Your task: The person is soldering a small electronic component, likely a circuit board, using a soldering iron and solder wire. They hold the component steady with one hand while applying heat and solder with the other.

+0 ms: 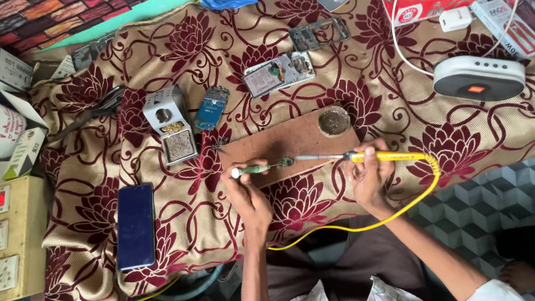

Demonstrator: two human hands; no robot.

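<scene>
Both hands work nearest the camera, at the near edge of a brown board (pixel 280 146). Left hand (pixel 249 194) has its fingers pinched together on a small green circuit strip (pixel 261 168) lying on that board. Right hand (pixel 370 177) is closed around a yellow soldering iron (pixel 384 156), whose metal tip reaches the strip's end. On the board's far corner sits a round tin (pixel 334 121). Left of the board lie a metal stand (pixel 171 123) and a dark phone (pixel 136 225).
</scene>
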